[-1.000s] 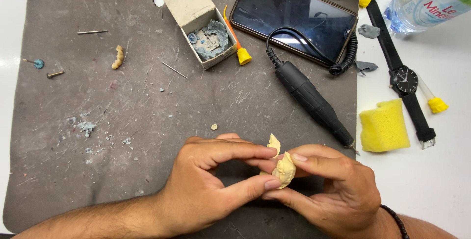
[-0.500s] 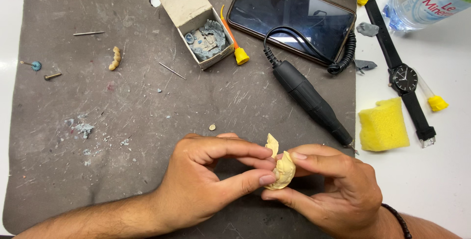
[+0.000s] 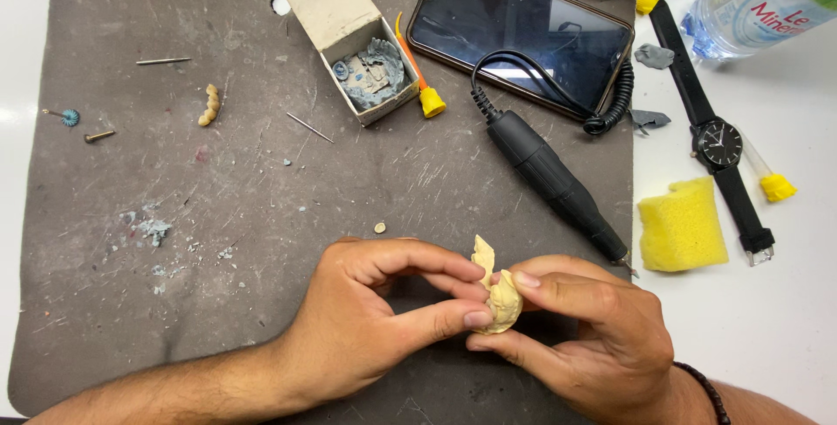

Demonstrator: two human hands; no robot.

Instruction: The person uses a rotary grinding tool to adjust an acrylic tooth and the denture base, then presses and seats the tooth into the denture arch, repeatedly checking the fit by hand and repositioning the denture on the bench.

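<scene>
- Pale yellow plaster piece (image 3: pixel 500 294): small, lumpy, matte cream surface.
- Pose: one narrow lobe points up and away; rounded bulk sits lower.
- Location: pinched between fingertips of both hands, above near edge of grey mat (image 3: pixel 174 303).

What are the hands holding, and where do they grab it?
Both hands, left and right, pinch a small cream-yellow lump at its lower rounded part, between thumbs and fingertips.
</scene>
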